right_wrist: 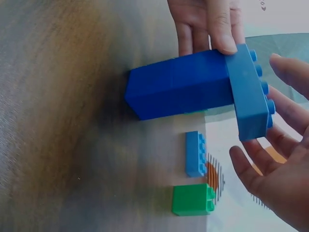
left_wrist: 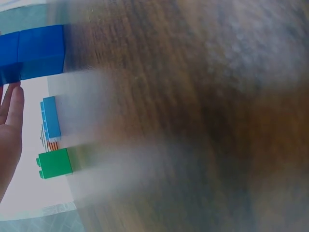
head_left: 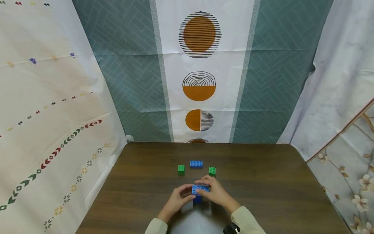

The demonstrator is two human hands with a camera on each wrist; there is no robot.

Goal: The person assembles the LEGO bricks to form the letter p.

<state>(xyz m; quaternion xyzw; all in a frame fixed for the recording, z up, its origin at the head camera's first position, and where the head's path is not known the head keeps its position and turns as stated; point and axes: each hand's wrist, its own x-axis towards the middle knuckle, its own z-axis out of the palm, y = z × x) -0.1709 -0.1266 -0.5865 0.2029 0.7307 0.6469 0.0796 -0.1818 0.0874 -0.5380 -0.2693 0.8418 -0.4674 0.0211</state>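
Note:
A small tower of dark blue blocks (right_wrist: pixel 178 87) stands upright on the table, with a lighter blue oblong brick (right_wrist: pixel 248 92) lying across its top and jutting out to the right. My left hand (head_left: pixel 179 199) holds the tower from the left, its thumb near the seam under the top brick and its fingers behind. Around the brick's overhanging end, my right hand (head_left: pixel 215 191) keeps its fingers spread and loosely bent. In the right wrist view a gap shows between the right thumb and the brick's studs. A seam between two dark blue blocks (left_wrist: pixel 41 50) shows in the left wrist view.
Beyond the hands, another blue oblong brick (head_left: pixel 196 164) lies on the brown table (head_left: pixel 140 182). A green brick (head_left: pixel 181 169) sits to its left and a second green brick (head_left: pixel 212 171) to its right. Patterned cloths (head_left: pixel 131 81) hang behind the table and at both sides.

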